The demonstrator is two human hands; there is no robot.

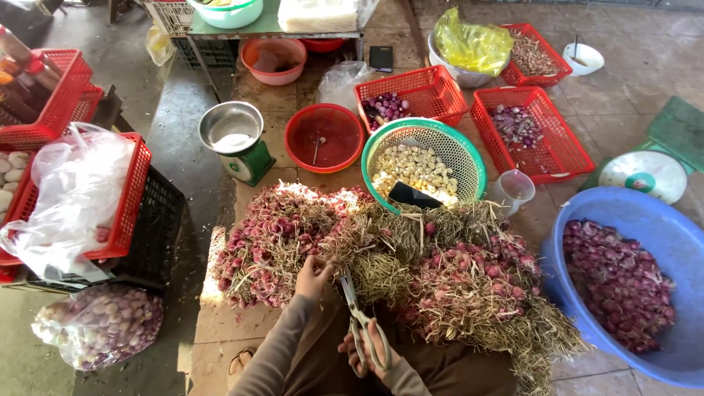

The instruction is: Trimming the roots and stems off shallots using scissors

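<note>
1. The left hand (314,276) reaches into the pile of shallots (381,264) on the floor, fingers curled shut around a clump of stalks at the near edge of the heap.
2. The right hand (370,352) holds a pair of scissors (357,319), fingers clamped through the green handles; the blades point up toward the left hand and stand slightly apart, tips just beside the gripped stalks.
3. The pile spreads wide in front of the person: red bulbs tangled in dry, straw-like tops.
4. To the right, a big blue tub (664,220) holds trimmed shallots.
5. Just behind the pile, touching it, a green basket (466,158) holds pale peeled cloves with a dark phone lying on them.
6. Further back stand a red bowl (324,136), a small scale with a metal pan (235,136), and two red baskets (546,147) with a few purple bulbs.
7. At the left, a clear bag of bulbs (99,326) lies on the floor beside a black crate.
</note>
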